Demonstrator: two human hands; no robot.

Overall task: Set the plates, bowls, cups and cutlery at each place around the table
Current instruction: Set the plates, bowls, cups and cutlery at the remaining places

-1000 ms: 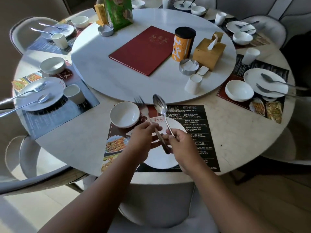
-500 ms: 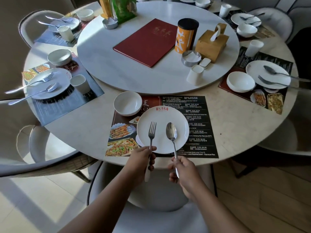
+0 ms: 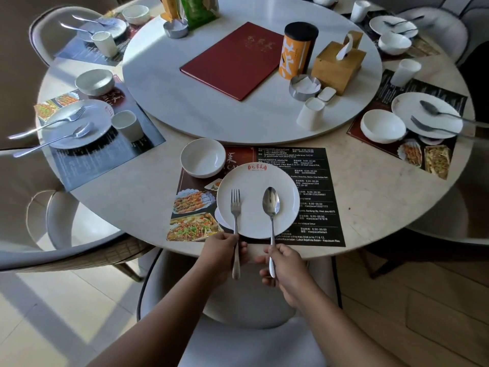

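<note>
Holding the fork (image 3: 235, 207) by its handle in the left grip (image 3: 221, 255) and the spoon (image 3: 271, 201) by its handle in the right grip (image 3: 288, 267), both heads side by side over the plate (image 3: 258, 178) on the near mat (image 3: 315, 181) of the desk (image 3: 375, 207), fork leftmost, bowl (image 3: 203, 157) just beyond.

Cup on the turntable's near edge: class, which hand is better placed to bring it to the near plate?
Right hand, likely: the cup stands right of the plate, on that hand's side; the left hand would cross over. Release the spoon first.
</note>
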